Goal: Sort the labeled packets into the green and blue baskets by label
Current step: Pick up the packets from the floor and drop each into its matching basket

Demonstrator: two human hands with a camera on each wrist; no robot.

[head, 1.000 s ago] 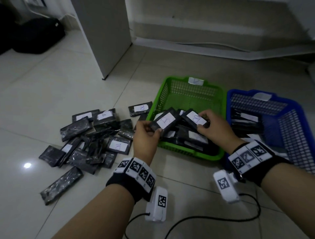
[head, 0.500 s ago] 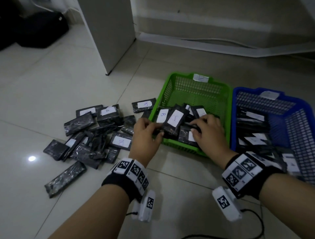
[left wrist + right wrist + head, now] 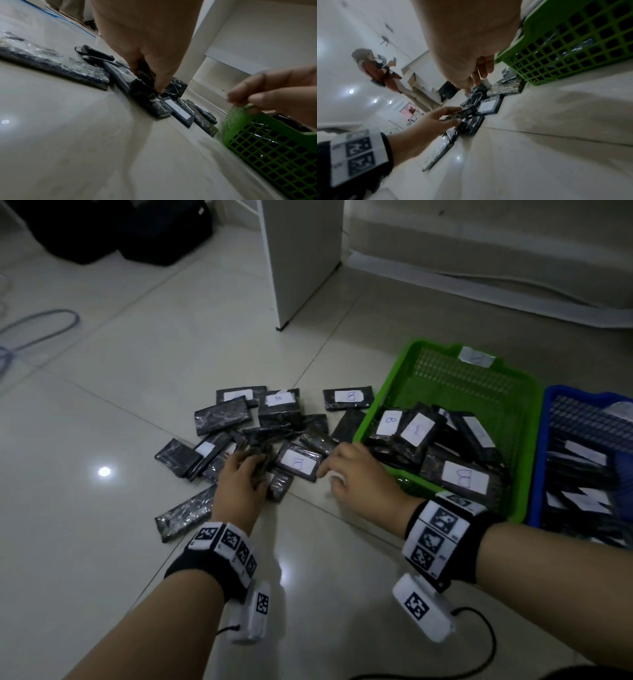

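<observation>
Both hands were back at the floor pile: left hand (image 3: 244, 478) pinching a black packet (image 3: 465, 113), right hand (image 3: 354, 470) loosely curled, seemingly empty, just beside the labeled packet (image 3: 297, 463). Next I'd guess: read label, then pick the green basket (image 3: 529, 419) or the blue basket (image 3: 538, 460).

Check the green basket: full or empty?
Partly full. The green basket holds black labeled packets piled at its near end; its far mesh floor shows bare.
</observation>
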